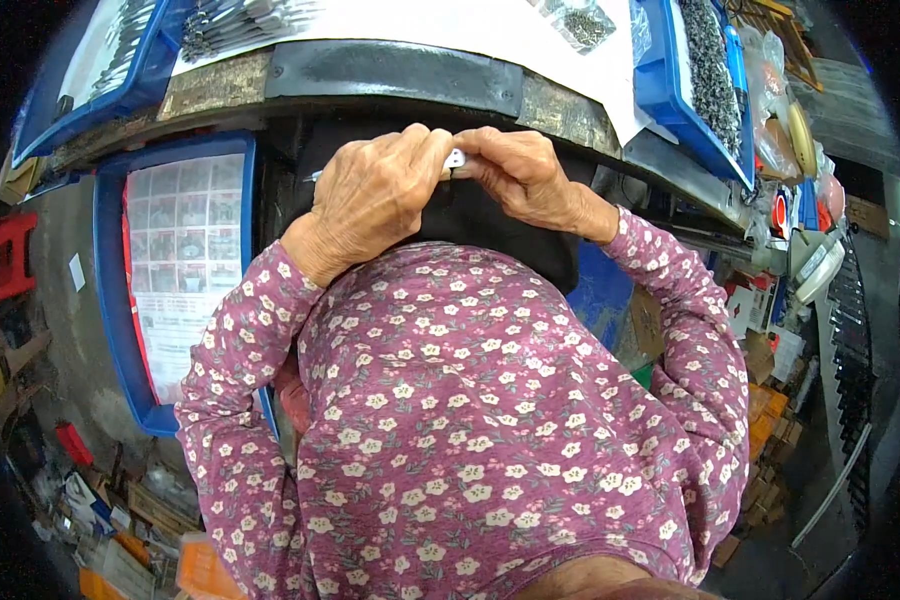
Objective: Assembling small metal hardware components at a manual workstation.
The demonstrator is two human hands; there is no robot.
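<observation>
Both hands pinched one small part.
Left hand (375,195) and right hand (518,172) closed fingertips on a white clip (455,158); likely light, stiff, edge-held.

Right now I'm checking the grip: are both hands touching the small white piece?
Touching. The head view shows the left hand and right hand meeting at the small white piece, fingertips pinching it from both sides.

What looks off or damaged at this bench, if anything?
The bench's front edge looks worn and chipped beside the black strip. Otherwise nothing stands out: both hands, left hand and right hand, pinch a small white part, and the blue trays sit unspilled.
</observation>
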